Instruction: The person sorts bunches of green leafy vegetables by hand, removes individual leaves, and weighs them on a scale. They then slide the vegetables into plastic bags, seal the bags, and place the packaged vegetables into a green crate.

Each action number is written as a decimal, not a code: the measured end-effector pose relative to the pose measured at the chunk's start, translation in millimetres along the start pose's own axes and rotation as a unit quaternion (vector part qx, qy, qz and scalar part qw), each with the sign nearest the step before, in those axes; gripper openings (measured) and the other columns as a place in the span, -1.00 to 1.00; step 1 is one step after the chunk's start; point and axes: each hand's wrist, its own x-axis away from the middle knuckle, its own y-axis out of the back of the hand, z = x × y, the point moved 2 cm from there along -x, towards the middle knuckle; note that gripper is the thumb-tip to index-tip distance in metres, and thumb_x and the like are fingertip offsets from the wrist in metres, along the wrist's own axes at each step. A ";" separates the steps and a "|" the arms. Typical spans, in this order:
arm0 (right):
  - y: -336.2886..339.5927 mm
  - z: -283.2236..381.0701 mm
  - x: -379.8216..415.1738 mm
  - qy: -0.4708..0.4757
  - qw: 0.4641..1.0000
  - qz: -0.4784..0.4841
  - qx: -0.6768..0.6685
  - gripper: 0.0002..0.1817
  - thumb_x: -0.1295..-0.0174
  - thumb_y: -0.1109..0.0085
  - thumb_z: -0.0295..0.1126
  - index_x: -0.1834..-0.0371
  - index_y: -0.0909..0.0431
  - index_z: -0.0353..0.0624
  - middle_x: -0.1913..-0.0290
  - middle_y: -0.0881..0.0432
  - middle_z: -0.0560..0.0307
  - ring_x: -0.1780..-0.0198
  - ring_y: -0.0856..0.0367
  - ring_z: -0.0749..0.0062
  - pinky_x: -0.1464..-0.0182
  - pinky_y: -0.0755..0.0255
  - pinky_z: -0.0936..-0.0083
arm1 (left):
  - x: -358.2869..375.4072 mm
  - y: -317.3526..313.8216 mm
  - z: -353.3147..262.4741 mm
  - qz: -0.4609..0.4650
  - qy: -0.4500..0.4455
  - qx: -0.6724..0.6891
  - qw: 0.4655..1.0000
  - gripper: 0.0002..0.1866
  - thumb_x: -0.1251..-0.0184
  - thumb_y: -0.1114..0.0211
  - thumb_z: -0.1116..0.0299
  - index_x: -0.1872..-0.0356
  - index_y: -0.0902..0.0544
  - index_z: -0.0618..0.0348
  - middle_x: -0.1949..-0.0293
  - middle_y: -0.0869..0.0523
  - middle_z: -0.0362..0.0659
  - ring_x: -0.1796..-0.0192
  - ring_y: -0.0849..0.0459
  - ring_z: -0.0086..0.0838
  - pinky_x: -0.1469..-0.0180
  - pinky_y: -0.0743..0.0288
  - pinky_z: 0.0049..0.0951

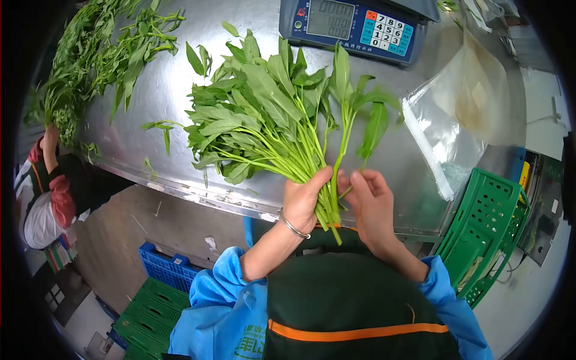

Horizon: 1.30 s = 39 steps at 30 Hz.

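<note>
Over table's edge (252, 207), bunched greens (270, 120) in grip (303, 201)

metal table (135, 129) bears 1 scale (354, 29), loose greens (99, 57), seemingly clear plastic (447, 105)

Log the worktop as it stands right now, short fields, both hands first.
left hand: left hand closed around the stems of a green leafy bunch
right hand: right hand, fingers at a thin green stem; grip unclear
surface: shiny metal table
beyond bunch: blue scale with white number keys
right side: clear plastic bag
far left: loose green leafy pile, another person's hand touching it
</note>
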 end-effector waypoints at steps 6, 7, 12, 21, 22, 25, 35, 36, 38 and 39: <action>14.1 29.0 47.3 -0.043 0.982 0.143 0.120 -0.90 -0.22 -0.05 -0.51 0.26 -0.41 -0.31 0.31 -0.59 0.02 0.32 -0.59 0.50 0.19 -0.47 0.59 | -16.4 2.0 5.4 -0.067 -0.001 -0.007 0.998 -0.84 -0.14 -0.23 0.53 0.26 -0.48 0.31 0.38 -0.60 -0.10 0.36 -0.64 -0.40 0.34 -0.59 -0.44; 11.8 32.3 54.0 -0.091 0.966 0.228 0.087 -0.91 -0.22 -0.04 -0.53 0.26 -0.41 -0.32 0.34 -0.59 0.02 0.40 -0.59 0.50 0.24 -0.47 0.61 | -18.4 6.1 8.5 -0.066 0.002 -0.009 0.998 -0.84 -0.14 -0.23 0.53 0.26 -0.48 0.31 0.38 -0.60 -0.10 0.36 -0.64 -0.40 0.34 -0.59 -0.44; -12.3 55.1 -8.8 -0.032 0.960 0.178 0.216 -0.79 -0.21 -0.07 -0.41 0.19 -0.46 -0.34 0.48 -0.58 0.06 0.56 -0.55 0.54 0.46 -0.40 0.64 | -22.8 18.4 12.5 0.032 0.011 -0.015 0.999 -0.75 -0.15 -0.24 0.55 0.13 -0.47 0.27 0.29 -0.60 -0.15 0.25 -0.62 -0.45 0.22 -0.55 -0.49; -16.6 19.8 -59.6 -0.046 0.893 0.185 0.407 -0.77 -0.10 -0.21 -0.38 0.31 -0.49 -0.36 0.55 -0.54 0.20 0.58 -0.46 0.66 0.56 -0.36 0.68 | -9.5 25.8 8.1 0.175 0.041 0.026 0.983 -0.63 -0.18 -0.15 0.56 -0.04 -0.38 0.31 0.09 -0.55 -0.04 0.06 -0.56 -0.28 0.02 -0.49 -0.32; -13.4 19.2 -55.5 -0.034 0.919 0.161 0.357 -0.79 -0.09 -0.22 -0.40 0.34 -0.49 -0.35 0.54 -0.54 0.20 0.58 -0.46 0.66 0.54 -0.36 0.68 | -9.8 27.8 10.9 0.151 0.049 0.052 0.986 -0.62 -0.18 -0.15 0.52 -0.04 -0.38 0.34 0.09 -0.55 -0.01 0.07 -0.56 -0.27 0.02 -0.48 -0.29; -3.7 16.7 -38.1 0.035 0.921 0.148 0.358 -0.83 -0.10 -0.22 -0.43 0.38 -0.51 -0.33 0.53 -0.53 0.22 0.57 -0.45 0.66 0.51 -0.37 0.71 | -21.9 35.2 14.7 0.184 0.162 0.210 0.946 -0.61 -0.19 -0.17 0.49 -0.05 -0.37 0.34 0.08 -0.56 -0.01 0.08 -0.57 -0.28 0.01 -0.47 -0.30; 3.7 27.7 -5.3 -0.085 0.929 0.169 0.318 -0.88 -0.08 -0.23 -0.47 0.40 -0.51 -0.27 0.51 -0.55 0.20 0.56 -0.48 0.63 0.50 -0.36 0.69 | -29.7 26.6 15.6 0.083 0.158 0.045 0.983 -0.76 -0.10 -0.32 0.46 0.19 -0.53 0.19 0.29 -0.61 -0.20 0.25 -0.61 -0.47 0.19 -0.54 -0.46; 3.1 36.8 4.9 -0.132 0.919 0.193 0.318 -0.88 -0.07 -0.23 -0.48 0.40 -0.51 -0.27 0.51 -0.55 0.20 0.58 -0.49 0.61 0.51 -0.36 0.68 | -28.1 20.3 11.0 0.068 0.125 0.042 0.989 -0.76 -0.10 -0.33 0.45 0.20 -0.54 0.20 0.30 -0.61 -0.20 0.27 -0.60 -0.49 0.21 -0.53 -0.49; 12.8 52.0 15.8 -0.200 0.901 0.223 0.315 -0.85 -0.10 -0.20 -0.45 0.38 -0.50 -0.32 0.53 -0.56 0.18 0.61 -0.50 0.59 0.52 -0.37 0.67 | -26.1 6.8 -4.9 0.072 0.085 0.019 0.994 -0.74 -0.12 -0.31 0.42 0.16 -0.53 0.20 0.31 -0.61 -0.21 0.28 -0.59 -0.49 0.22 -0.51 -0.52; 21.3 58.4 13.2 -0.198 0.902 0.216 0.316 -0.85 -0.10 -0.20 -0.45 0.38 -0.50 -0.32 0.53 -0.56 0.18 0.61 -0.50 0.59 0.52 -0.37 0.67 | -25.9 -2.8 -18.8 0.099 0.058 0.047 0.992 -0.74 -0.15 -0.29 0.41 0.13 -0.52 0.20 0.31 -0.61 -0.20 0.27 -0.59 -0.48 0.19 -0.51 -0.50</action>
